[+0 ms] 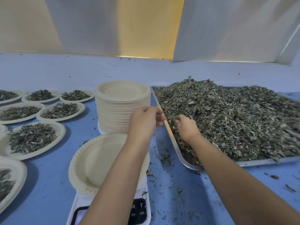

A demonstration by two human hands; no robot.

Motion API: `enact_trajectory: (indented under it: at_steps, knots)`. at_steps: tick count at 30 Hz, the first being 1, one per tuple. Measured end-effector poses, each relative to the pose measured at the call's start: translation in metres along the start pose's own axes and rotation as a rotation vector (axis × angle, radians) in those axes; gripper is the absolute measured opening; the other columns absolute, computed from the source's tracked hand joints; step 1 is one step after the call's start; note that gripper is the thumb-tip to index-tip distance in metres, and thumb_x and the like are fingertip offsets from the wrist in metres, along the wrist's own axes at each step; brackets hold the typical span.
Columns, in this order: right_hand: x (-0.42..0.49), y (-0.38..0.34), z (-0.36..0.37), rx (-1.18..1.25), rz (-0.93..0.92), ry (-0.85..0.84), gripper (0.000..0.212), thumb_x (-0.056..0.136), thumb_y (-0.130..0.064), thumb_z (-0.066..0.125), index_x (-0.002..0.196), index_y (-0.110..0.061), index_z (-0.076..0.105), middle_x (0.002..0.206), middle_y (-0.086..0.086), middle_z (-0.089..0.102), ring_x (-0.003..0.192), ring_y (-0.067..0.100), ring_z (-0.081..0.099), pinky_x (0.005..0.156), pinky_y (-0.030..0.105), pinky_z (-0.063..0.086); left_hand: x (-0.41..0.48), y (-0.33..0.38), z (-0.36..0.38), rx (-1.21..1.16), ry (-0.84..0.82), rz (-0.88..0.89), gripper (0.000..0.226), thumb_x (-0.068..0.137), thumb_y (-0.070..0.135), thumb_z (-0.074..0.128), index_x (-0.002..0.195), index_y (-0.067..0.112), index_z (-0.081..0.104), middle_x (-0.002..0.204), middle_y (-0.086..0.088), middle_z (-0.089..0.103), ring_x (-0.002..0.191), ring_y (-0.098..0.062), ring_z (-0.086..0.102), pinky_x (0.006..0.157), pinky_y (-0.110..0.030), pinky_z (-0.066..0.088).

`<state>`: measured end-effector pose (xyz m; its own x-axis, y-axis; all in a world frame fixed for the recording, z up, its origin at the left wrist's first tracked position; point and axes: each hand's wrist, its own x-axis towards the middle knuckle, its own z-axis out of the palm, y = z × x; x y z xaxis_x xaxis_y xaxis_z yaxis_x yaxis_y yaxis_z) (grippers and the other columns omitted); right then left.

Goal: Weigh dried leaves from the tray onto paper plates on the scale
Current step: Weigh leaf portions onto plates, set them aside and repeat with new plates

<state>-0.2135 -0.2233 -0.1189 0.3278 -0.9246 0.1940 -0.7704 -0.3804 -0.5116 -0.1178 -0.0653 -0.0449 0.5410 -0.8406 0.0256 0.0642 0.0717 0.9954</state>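
Note:
A metal tray [259,161] on the right holds a big heap of dried leaves [235,119]. My right hand [186,127] is dug into the heap near the tray's left rim, fingers curled around a handful of leaves. My left hand [144,120] is just left of it, fingers curled, with the fingertips at the tray's left rim; whether it grips the rim is unclear. An empty paper plate [97,163] sits on the white scale [139,208] under my left forearm. The scale's display is mostly hidden.
A tall stack of empty paper plates [121,108] stands between the scale and the tray. Several plates filled with leaves [32,138] cover the blue table [178,184] on the left. Loose leaf bits are scattered near the tray. A wall lies behind.

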Motion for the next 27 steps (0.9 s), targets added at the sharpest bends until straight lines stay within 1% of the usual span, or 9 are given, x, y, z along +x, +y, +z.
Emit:
enact_trajectory:
  at_steps: [3, 6, 9, 11, 13, 19, 21, 24, 27]
  knots:
    - [0.001, 0.001, -0.008, 0.449, 0.173, 0.063, 0.037, 0.102, -0.019, 0.041, 0.136, -0.007, 0.048, 0.126, 0.013, 0.058, 0.096, 0.022, 0.055, 0.080, 0.028, 0.042, 0.003, -0.001, 0.011, -0.262, 0.034, -0.195, 0.023, 0.095, 0.017, 0.043, 0.082, 0.012, 0.061, 0.078, -0.001, 0.068, 0.073, -0.013, 0.059, 0.061, -0.022, 0.045]
    - [0.004, 0.002, -0.017, 1.072, 0.451, 0.041, 0.031, 0.100, -0.017, 0.046, 0.129, -0.007, 0.054, 0.126, 0.012, 0.059, 0.108, 0.027, 0.058, 0.094, 0.042, 0.049, 0.008, -0.005, 0.017, -0.376, 0.055, -0.320, 0.023, 0.095, 0.020, 0.041, 0.093, 0.009, 0.061, 0.098, -0.004, 0.067, 0.090, -0.016, 0.061, 0.064, -0.022, 0.046]
    - [0.002, 0.003, -0.029, 1.462, 0.649, -0.004, 0.022, 0.099, -0.019, 0.048, 0.114, -0.006, 0.058, 0.103, 0.013, 0.065, 0.083, 0.027, 0.065, 0.055, 0.036, 0.054, 0.011, -0.010, 0.017, -0.387, 0.077, -0.356, 0.024, 0.096, 0.021, 0.040, 0.101, 0.008, 0.060, 0.107, -0.006, 0.065, 0.100, -0.018, 0.059, 0.064, -0.024, 0.045]
    - [0.001, 0.001, -0.032, 1.629, 0.686, 0.002, 0.023, 0.101, -0.018, 0.045, 0.110, 0.000, 0.056, 0.103, 0.014, 0.064, 0.076, 0.025, 0.063, 0.042, 0.031, 0.051, 0.012, -0.011, 0.013, -0.394, 0.088, -0.370, 0.024, 0.096, 0.021, 0.041, 0.102, 0.008, 0.060, 0.110, -0.007, 0.064, 0.102, -0.020, 0.059, 0.064, -0.026, 0.045]
    - [0.000, -0.004, -0.035, 1.767, 0.683, 0.005, 0.025, 0.101, -0.016, 0.042, 0.114, 0.001, 0.055, 0.102, 0.015, 0.063, 0.076, 0.024, 0.062, 0.041, 0.028, 0.050, 0.012, -0.011, 0.008, -0.398, 0.087, -0.368, 0.025, 0.097, 0.021, 0.040, 0.104, 0.008, 0.061, 0.111, -0.008, 0.064, 0.104, -0.020, 0.059, 0.066, -0.027, 0.045]
    - [-0.014, -0.044, -0.058, 2.057, 0.493, -0.121, 0.032, 0.103, -0.014, 0.038, 0.126, 0.004, 0.052, 0.123, 0.022, 0.060, 0.111, 0.029, 0.060, 0.083, 0.035, 0.055, 0.010, 0.002, -0.011, -0.391, 0.080, -0.263, 0.026, 0.096, 0.019, 0.040, 0.089, 0.010, 0.063, 0.103, -0.005, 0.068, 0.103, -0.019, 0.061, 0.073, -0.025, 0.048]
    - [-0.023, -0.063, -0.067, 2.147, 0.420, -0.189, 0.032, 0.102, -0.014, 0.038, 0.118, 0.007, 0.056, 0.119, 0.022, 0.062, 0.109, 0.028, 0.061, 0.095, 0.032, 0.050, 0.008, 0.009, -0.022, -0.367, 0.102, -0.211, 0.022, 0.094, 0.018, 0.043, 0.088, 0.011, 0.063, 0.102, -0.003, 0.069, 0.100, -0.016, 0.062, 0.071, -0.024, 0.048]
    - [-0.040, -0.092, -0.073, 2.212, 0.316, -0.343, 0.039, 0.102, -0.015, 0.039, 0.094, 0.015, 0.062, 0.097, 0.028, 0.067, 0.098, 0.026, 0.064, 0.082, 0.036, 0.054, 0.005, 0.017, -0.045, -0.354, 0.125, -0.137, 0.023, 0.092, 0.017, 0.043, 0.084, 0.013, 0.064, 0.096, -0.002, 0.070, 0.093, -0.014, 0.063, 0.071, -0.023, 0.048]
    - [-0.058, -0.119, -0.066, 2.101, 0.189, -0.540, 0.038, 0.101, -0.016, 0.038, 0.106, 0.014, 0.060, 0.112, 0.027, 0.064, 0.109, 0.030, 0.062, 0.093, 0.039, 0.050, 0.001, 0.024, -0.072, -0.357, 0.224, -0.056, 0.025, 0.092, 0.014, 0.042, 0.080, 0.015, 0.064, 0.084, 0.002, 0.069, 0.083, -0.010, 0.062, 0.074, -0.022, 0.046]
